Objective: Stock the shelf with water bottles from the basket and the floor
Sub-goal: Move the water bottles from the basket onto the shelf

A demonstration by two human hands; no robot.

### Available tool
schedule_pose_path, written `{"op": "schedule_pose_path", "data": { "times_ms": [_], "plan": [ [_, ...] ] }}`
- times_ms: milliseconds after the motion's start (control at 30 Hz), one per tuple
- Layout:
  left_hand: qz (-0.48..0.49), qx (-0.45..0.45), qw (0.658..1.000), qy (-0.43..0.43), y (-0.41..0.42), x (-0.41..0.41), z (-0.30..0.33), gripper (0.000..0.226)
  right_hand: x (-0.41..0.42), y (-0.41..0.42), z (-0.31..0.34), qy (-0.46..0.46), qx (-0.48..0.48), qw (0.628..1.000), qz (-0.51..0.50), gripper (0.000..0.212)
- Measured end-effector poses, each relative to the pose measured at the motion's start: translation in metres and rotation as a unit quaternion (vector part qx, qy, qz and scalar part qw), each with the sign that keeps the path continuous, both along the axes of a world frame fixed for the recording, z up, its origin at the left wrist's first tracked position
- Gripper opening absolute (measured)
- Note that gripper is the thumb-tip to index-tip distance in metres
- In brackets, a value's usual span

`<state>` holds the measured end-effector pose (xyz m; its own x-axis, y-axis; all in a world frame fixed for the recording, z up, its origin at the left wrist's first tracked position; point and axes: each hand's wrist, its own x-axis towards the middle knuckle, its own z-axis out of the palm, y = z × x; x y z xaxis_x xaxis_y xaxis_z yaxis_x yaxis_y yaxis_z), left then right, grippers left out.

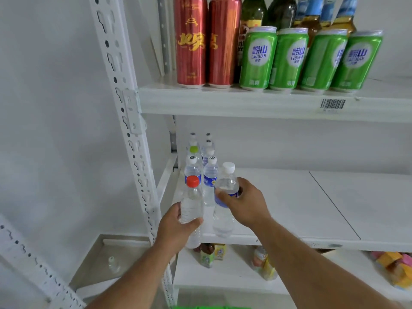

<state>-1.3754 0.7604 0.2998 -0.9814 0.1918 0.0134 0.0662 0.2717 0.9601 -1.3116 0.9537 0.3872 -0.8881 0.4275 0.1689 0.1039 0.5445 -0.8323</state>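
Note:
My left hand [176,228] grips a clear water bottle with a red cap [191,204] at the front left edge of the middle shelf [289,208]. My right hand [245,204] grips a clear bottle with a white cap [225,190] around its blue label, its base near the shelf's front edge. Behind them stand two rows of water bottles [201,161] at the shelf's left end, most with white caps, one with a green cap. A strip of green basket [211,307] shows at the bottom edge.
Red cans [207,41] and green cans [310,59] stand on the upper shelf, glass bottles behind them. Juice cartons [209,254] and colourful packs [394,268] lie on the lower shelf. A white slotted upright [131,134] frames the left side. One small bottle [112,264] stands on the floor.

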Motion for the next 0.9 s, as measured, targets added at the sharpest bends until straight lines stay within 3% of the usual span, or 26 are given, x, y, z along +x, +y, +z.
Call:
{"op": "schedule_pose_path", "data": {
  "times_ms": [400, 900],
  "plan": [
    [-0.007, -0.012, 1.000, -0.005, 0.029, -0.068, -0.020, 0.051, -0.071, 0.021, -0.040, -0.025, -0.019, 0.999, 0.006, 0.031],
    [-0.012, 0.000, 1.000, -0.013, 0.035, -0.096, -0.042, 0.054, -0.107, 0.018, -0.084, -0.018, -0.023, 0.999, 0.015, 0.026]
  ]
}}
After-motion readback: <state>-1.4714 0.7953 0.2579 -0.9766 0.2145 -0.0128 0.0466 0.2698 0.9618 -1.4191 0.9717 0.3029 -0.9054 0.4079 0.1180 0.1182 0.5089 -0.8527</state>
